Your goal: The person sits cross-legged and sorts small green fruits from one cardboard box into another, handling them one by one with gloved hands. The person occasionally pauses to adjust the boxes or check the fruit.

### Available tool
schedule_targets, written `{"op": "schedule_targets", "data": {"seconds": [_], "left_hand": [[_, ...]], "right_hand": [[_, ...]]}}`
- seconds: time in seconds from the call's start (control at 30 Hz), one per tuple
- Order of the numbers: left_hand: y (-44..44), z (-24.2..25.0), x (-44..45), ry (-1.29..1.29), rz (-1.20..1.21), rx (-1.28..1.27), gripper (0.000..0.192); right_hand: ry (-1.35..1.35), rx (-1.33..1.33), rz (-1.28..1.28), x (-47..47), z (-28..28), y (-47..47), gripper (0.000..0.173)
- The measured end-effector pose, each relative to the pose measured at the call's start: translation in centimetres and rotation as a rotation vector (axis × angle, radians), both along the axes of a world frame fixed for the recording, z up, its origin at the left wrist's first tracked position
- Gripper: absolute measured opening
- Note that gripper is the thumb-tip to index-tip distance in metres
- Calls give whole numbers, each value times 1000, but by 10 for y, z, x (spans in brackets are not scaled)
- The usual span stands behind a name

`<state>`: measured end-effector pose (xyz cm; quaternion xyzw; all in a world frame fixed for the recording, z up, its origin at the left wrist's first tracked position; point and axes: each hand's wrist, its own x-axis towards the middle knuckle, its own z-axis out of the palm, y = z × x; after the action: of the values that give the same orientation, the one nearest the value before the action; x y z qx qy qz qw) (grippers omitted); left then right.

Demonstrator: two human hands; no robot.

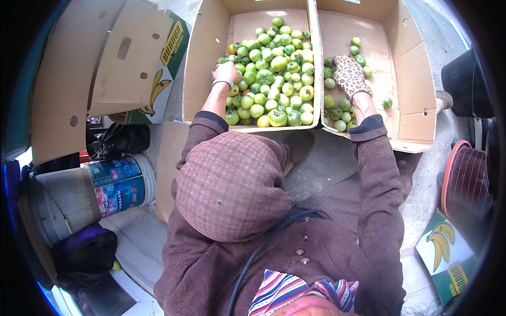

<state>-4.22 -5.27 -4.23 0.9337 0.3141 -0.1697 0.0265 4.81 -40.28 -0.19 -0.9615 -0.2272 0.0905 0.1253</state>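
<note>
My left hand (pixel 227 73) is bare, with a watch or bracelet at the wrist. It rests at the left edge of a heap of green tomatoes (pixel 272 75) in the left cardboard box (pixel 206 59); its fingers are curled and their tips hidden. A leopard-print glove covers my right hand (pixel 350 76), which reaches down into the right cardboard box (pixel 411 79). Its fingertips are beside a few green tomatoes (pixel 329 73) along the dividing wall, and I cannot tell whether it grips one. More small tomatoes (pixel 343 112) lie below that hand, and a single one (pixel 387 102) sits to its right.
Banana cartons (pixel 130 59) stand at the left, above a plastic bucket (pixel 118 185) lying on its side and a dark bag (pixel 85 252). At the right are a black bucket (pixel 464 85), a red-rimmed dark container (pixel 466 177) and another banana carton (pixel 446 252). My knee (pixel 233 185) is near the boxes.
</note>
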Motion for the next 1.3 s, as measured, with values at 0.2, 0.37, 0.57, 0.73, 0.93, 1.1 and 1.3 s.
{"op": "schedule_targets", "data": {"seconds": [0.2,0.37,0.57,0.73,0.93,1.1,1.3], "left_hand": [[1,-2,-3,-100,62,-6,57],[1,32,-1,-306,98,-50,52],[-56,72,2,-901,34,-1341,38],[-111,82,-4,-772,-256,-1468,27],[-83,77,4,-961,-205,-1388,30],[-21,53,-3,-469,-77,-352,36],[-14,24,-6,-143,-322,-352,51]], "right_hand": [[5,24,-16,-2,7,0,22],[-174,189,-103,-4,13,4,29],[-527,598,129,-25,33,25,43],[-537,684,370,-50,48,46,50],[-575,832,250,-42,47,42,45],[-482,523,-83,-15,32,19,43],[-42,71,-55,-2,-3,2,34]]}}
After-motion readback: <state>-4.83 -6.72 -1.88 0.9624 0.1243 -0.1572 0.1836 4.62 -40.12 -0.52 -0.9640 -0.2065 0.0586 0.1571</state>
